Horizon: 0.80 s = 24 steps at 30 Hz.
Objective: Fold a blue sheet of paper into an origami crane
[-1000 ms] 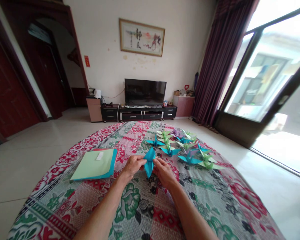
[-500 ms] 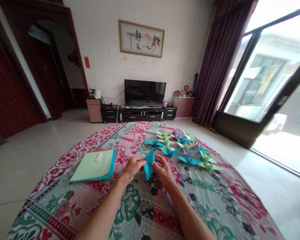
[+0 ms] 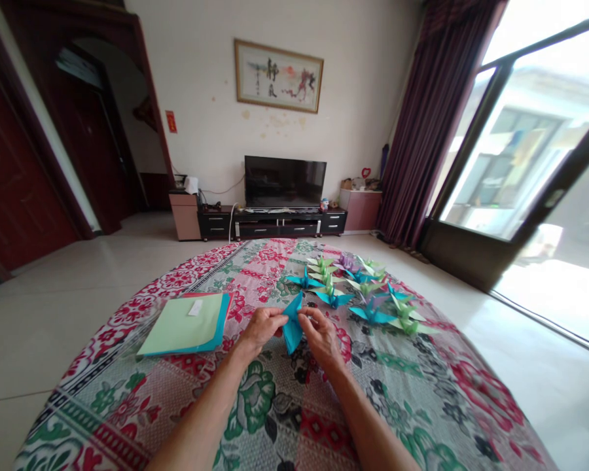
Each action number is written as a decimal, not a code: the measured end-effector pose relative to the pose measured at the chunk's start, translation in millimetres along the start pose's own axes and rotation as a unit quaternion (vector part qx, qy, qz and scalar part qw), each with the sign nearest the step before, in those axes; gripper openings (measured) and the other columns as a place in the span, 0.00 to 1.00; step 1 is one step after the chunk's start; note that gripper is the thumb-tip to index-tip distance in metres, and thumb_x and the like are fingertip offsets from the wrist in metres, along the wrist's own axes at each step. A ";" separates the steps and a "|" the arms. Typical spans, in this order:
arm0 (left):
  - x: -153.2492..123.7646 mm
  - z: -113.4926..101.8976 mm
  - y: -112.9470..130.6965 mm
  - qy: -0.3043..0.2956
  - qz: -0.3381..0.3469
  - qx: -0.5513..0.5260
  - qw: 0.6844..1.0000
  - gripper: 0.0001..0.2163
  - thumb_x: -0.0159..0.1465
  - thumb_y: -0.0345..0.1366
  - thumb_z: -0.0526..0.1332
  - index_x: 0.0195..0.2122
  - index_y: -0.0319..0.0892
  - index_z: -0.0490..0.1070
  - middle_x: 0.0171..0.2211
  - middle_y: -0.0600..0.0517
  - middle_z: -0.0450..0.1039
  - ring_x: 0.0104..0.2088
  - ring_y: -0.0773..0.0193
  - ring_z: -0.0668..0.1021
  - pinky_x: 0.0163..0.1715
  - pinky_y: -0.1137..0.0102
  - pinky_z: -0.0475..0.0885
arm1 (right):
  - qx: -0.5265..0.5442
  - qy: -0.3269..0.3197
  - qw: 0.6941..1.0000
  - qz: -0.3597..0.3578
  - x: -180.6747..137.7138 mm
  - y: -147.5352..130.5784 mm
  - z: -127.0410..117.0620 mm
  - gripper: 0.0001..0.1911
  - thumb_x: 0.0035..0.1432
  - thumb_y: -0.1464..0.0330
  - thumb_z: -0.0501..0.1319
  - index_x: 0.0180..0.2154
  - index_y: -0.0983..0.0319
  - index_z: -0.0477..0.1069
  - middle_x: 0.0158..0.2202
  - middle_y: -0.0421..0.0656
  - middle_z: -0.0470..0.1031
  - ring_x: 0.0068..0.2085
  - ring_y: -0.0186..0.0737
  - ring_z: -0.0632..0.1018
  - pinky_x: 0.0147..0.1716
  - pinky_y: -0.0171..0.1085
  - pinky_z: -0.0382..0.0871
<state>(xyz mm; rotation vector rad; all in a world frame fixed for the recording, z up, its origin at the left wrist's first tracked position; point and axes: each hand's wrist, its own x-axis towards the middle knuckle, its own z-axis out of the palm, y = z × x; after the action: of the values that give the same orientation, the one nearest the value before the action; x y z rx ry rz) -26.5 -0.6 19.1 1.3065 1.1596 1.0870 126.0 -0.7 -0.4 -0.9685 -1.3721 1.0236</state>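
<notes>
Two hands (image 3: 262, 329) (image 3: 321, 335), thumbs inward (hidden fingers perhaps bent), pinched on blue paper (image 3: 292, 335).

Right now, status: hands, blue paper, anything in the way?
Left hand and right hand pinching folded blue paper. Cranes beyond the right hand, stack to the left. Neither looks in the way.

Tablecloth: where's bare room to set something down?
Bare cloth: nearer than the paper stack, outside the left forearm; nearer than the paper cranes, outside the right forearm. Crowded: among the cranes; where left hand and right hand hold blue paper.
</notes>
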 end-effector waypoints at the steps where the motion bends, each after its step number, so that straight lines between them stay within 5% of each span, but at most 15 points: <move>1: -1.2 0.3 2.0 -0.004 0.001 0.001 1.000 0.10 0.50 0.39 0.59 0.22 0.36 0.72 0.17 0.54 0.68 0.18 0.70 0.66 0.22 0.74 0.61 | -0.008 0.010 1.000 -0.008 0.7 -0.3 -0.4 0.14 0.50 0.59 0.60 0.33 0.62 0.70 0.21 0.37 0.67 0.21 0.30 0.64 0.19 0.30 0.56; 11: -3.3 3.5 6.2 0.001 0.024 0.009 1.000 0.11 0.52 0.41 0.58 0.19 0.38 0.69 0.16 0.55 0.65 0.18 0.70 0.65 0.21 0.74 0.60 | 0.124 0.006 0.990 0.071 3.9 1.1 0.8 0.17 0.41 0.60 0.65 0.34 0.61 0.71 0.22 0.37 0.70 0.22 0.31 0.66 0.22 0.31 0.60; 18: -3.6 4.2 2.9 0.004 0.038 0.034 0.999 0.09 0.51 0.38 0.58 0.20 0.38 0.70 0.15 0.57 0.63 0.17 0.71 0.63 0.21 0.74 0.59 | 0.088 -0.010 0.993 0.076 2.9 3.0 3.4 0.16 0.42 0.58 0.64 0.32 0.60 0.70 0.17 0.33 0.63 0.17 0.27 0.60 0.16 0.29 0.53; 24: -0.2 2.8 -4.0 0.013 0.013 0.003 1.000 0.10 0.50 0.40 0.60 0.22 0.37 0.72 0.15 0.56 0.66 0.17 0.70 0.66 0.21 0.74 0.60 | 0.098 -0.020 0.992 0.080 2.1 1.0 -1.1 0.16 0.46 0.59 0.61 0.35 0.61 0.74 0.21 0.37 0.68 0.23 0.31 0.66 0.23 0.31 0.63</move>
<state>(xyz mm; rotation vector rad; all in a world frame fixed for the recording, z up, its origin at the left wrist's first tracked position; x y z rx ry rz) -24.0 -1.1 15.0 1.3180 1.1693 1.1226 127.1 1.6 -0.8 -0.9260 -1.2149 1.2795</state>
